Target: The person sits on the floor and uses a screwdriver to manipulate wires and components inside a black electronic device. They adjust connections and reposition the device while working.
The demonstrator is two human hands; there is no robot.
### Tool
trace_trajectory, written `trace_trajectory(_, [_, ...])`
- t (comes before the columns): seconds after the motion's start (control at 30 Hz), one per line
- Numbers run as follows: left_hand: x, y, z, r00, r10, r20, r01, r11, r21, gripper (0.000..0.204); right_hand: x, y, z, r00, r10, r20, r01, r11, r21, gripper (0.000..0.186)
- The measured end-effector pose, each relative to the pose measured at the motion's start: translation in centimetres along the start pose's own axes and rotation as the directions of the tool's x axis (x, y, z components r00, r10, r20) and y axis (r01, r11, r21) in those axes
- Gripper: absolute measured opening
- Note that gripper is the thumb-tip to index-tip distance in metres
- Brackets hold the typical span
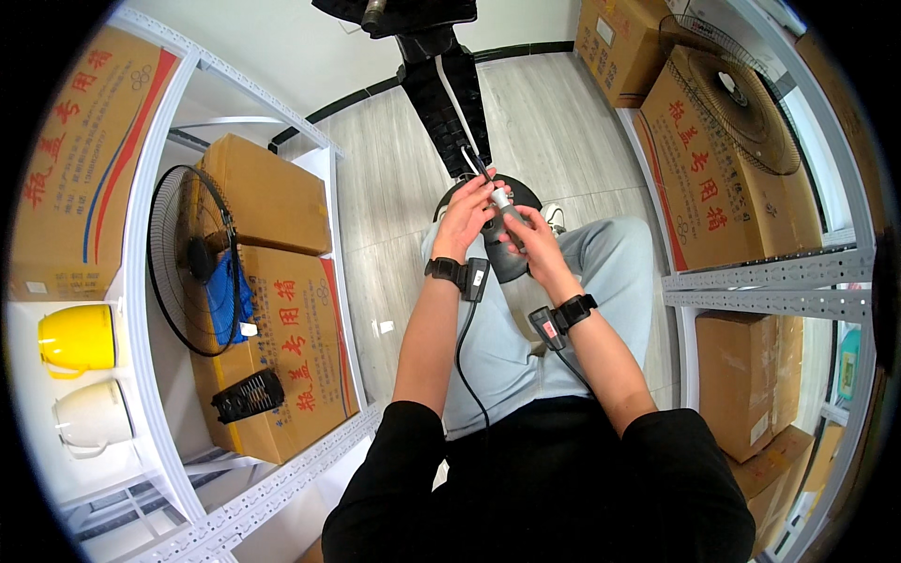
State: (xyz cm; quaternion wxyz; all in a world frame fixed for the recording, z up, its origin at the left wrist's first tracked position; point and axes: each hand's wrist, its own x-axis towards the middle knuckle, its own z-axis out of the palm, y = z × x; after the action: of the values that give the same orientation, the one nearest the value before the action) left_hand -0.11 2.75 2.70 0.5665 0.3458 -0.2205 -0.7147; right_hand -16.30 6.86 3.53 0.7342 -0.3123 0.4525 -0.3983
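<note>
A storeroom's pale wood-look floor [380, 202] is flanked by white metal shelves [770, 277], loaded with cardboard boxes [267, 202]. A grey-and-white handle [515, 228] is grasped in the grip of the right hand [536, 248], while its upper end is met by fingers of the left hand [460, 221] — how tightly the left is closed cannot be told. A round black base [524, 190] is partly hidden by the hands, with a long black piece [430, 122] stretched beyond. Wire fan guards [199, 259] are seen among the boxes on both sides.
</note>
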Motion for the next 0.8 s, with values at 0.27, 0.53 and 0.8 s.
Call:
trace_trajectory(0.27, [0.6, -0.5, -2.0, 1.000, 0.013, 0.023, -0.014, 0.998, 0.067, 0.039, 0.2, 0.1, 0.3, 1.000, 0.014, 0.007, -0.014, 0.999, 0.046, 0.034])
trace_trajectory(0.53, [0.4, -0.3, -1.5, 0.998, -0.004, 0.055, 0.006, 0.999, -0.034, 0.040, 0.2, -0.6, -0.7, 0.990, 0.127, 0.061, -0.126, 0.992, -0.026, 0.033])
trace_trajectory(0.8, [0.5, -0.6, -1.9, 1.000, 0.014, -0.015, -0.012, 0.996, 0.083, 0.041, 0.1, 0.9, 0.9, 0.997, -0.064, -0.038, 0.059, 0.990, -0.131, 0.037])
